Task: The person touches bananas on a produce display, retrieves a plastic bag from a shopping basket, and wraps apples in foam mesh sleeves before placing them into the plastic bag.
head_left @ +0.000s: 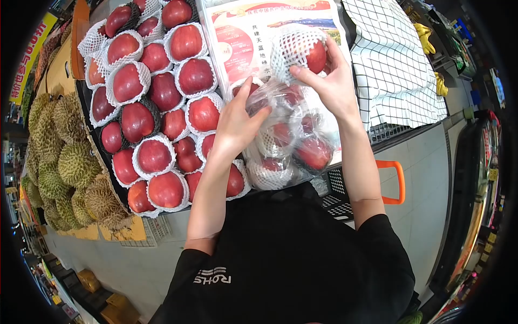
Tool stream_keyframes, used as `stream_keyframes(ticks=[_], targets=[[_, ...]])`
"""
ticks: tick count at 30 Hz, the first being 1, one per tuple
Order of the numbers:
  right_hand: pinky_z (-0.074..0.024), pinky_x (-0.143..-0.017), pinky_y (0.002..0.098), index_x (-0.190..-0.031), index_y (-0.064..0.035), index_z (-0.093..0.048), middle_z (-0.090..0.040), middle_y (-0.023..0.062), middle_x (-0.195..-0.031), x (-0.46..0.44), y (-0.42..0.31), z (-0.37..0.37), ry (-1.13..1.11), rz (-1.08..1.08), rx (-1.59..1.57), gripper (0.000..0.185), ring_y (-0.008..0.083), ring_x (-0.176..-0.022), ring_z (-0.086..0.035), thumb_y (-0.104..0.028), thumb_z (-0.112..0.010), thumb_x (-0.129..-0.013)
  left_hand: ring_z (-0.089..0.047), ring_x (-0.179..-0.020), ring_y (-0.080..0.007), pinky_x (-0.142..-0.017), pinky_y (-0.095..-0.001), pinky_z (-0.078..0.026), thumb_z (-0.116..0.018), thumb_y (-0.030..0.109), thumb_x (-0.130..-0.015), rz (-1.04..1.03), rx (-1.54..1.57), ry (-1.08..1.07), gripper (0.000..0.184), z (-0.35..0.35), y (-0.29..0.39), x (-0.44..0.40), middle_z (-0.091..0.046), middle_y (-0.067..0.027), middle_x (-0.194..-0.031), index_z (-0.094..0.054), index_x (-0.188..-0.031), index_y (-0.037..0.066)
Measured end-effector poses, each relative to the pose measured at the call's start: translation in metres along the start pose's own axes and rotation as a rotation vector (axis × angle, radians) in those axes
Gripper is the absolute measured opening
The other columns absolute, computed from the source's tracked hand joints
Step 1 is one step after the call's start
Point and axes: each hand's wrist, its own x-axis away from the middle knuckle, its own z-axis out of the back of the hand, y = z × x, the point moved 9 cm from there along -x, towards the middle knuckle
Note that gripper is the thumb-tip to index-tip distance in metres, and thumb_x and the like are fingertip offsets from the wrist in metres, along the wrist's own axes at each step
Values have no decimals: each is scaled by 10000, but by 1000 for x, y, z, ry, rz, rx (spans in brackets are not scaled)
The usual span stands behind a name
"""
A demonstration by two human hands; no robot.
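My right hand (332, 86) grips a red apple (317, 57) partly wrapped in a white foam net (291, 48), above the mouth of a clear plastic bag. The bag (280, 140) lies in front of me with several red apples inside, some in foam nets. At the bag's left edge is my left hand (237, 124), thumb and index finger apart, holding the plastic near its mouth. Beneath the bag is a printed sheet (237, 32) with red and blue pictures and Chinese text.
Rows of red apples (164, 92) in foam nets fill the display on the left. Durians (75, 162) are piled beyond it. On the right lies a checked cloth (394, 65). A dark basket with an orange handle (400, 183) stands below the counter edge.
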Motion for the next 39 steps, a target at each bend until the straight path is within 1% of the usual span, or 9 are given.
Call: stream_keyframes(ticks=[3,7,16,23,30,32,34,36,39], targets=[[-450,-1007,346,-1402,54,-390,-556,206,-1282,-22,-4,0,-25,154,292,901,249,-1192,-550,-218,-854,-680,-576,-596,-104,-531,-266,-457,-665,77,-870,-103,-98,-56,399,-21,-7,-11,-688,-103,-860,-596,-1258,18],[-423,-1038,357,-1408,6,-424,-547,219,-1312,-42,-7,-33,-308,298,509,896,278,-1232,-529,-238,-837,-650,-615,-704,-115,-597,-249,-475,-683,-35,-825,-555,-3,-41,118,-21,55,13,-664,-81,-803,-711,-939,-28],[-512,-811,321,-1314,-28,-531,-682,150,-1081,5,36,-96,-1453,-24,663,698,230,-975,-650,-131,-789,-674,-610,-672,-140,-614,-265,-501,-722,-61,-741,-637,-10,260,231,17,64,11,-656,-67,-856,-725,-958,18],[-494,-763,303,-1115,-30,-682,-709,129,-927,27,49,-89,-1553,-231,402,482,206,-834,-647,-343,-786,-765,-643,-743,-140,-621,-253,-507,-717,-14,-768,-548,97,226,173,16,53,-10,-656,-57,-853,-719,-936,30],[-480,-768,267,-1047,24,-693,-702,56,-896,28,89,-50,-1139,-362,250,413,85,-829,-589,-359,-556,-979,-643,-748,-143,-622,-254,-499,-693,-31,-782,-535,118,368,198,32,35,-12,-653,-64,-871,-706,-972,24],[-474,-778,249,-1045,36,-692,-700,47,-867,15,79,-22,-564,-252,95,432,83,-817,-589,-364,-543,-984,-641,-780,-127,-689,-244,-513,-677,-52,-796,-444,236,427,220,38,17,-10,-656,-83,-918,-694,-1010,-3],[-471,-882,281,-1088,31,-679,-704,105,-975,31,78,-12,-445,-293,67,360,148,-938,-626,-294,-591,-959,-637,-802,-116,-709,-240,-517,-667,-61,-810,-387,213,467,256,43,4,-5,-647,-81,-981,-685,-1059,-7],[-426,-1001,330,-1194,27,-630,-632,180,-1210,38,51,10,-149,129,231,410,239,-1174,-571,-242,-680,-889,-627,-824,-116,-705,-230,-513,-652,-64,-837,-383,296,521,319,49,-2,4,-603,-98,-1117,-645,-1152,-16],[-339,-1095,377,-1355,45,-482,-458,233,-1419,55,78,22,-35,-35,322,677,306,-1350,-414,-234,-763,-807,-577,-901,-118,-710,-217,-501,-653,-65,-857,-331,421,602,528,54,-23,19,-422,-126,-1347,-461,-1348,-47]])
